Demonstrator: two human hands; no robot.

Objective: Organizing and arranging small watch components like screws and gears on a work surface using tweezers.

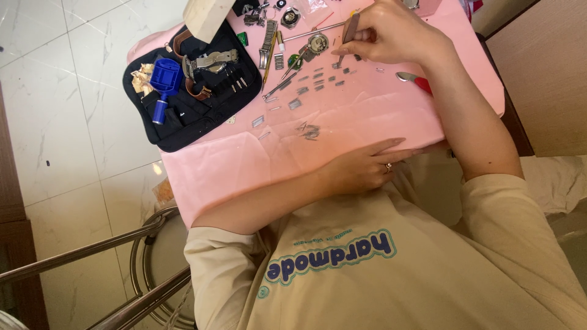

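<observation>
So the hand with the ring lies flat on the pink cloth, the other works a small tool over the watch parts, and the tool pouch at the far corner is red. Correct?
Nearly. The head view shows the tool pouch is black, not red; only a blue tool lies on it. The ringed left hand lies flat on the pink cloth, and the right hand works a small tool over the watch parts.

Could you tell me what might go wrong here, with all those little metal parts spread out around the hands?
1. The loose links lie scattered on the pink cloth; a sweep of the right hand, which holds a brown-handled tool, could flick some off.
2. The left hand rests flat on the cloth near a pile of pins; dragging the cloth may roll them away.
3. The red-handled tool lies beside the right forearm and could be knocked off.
</observation>
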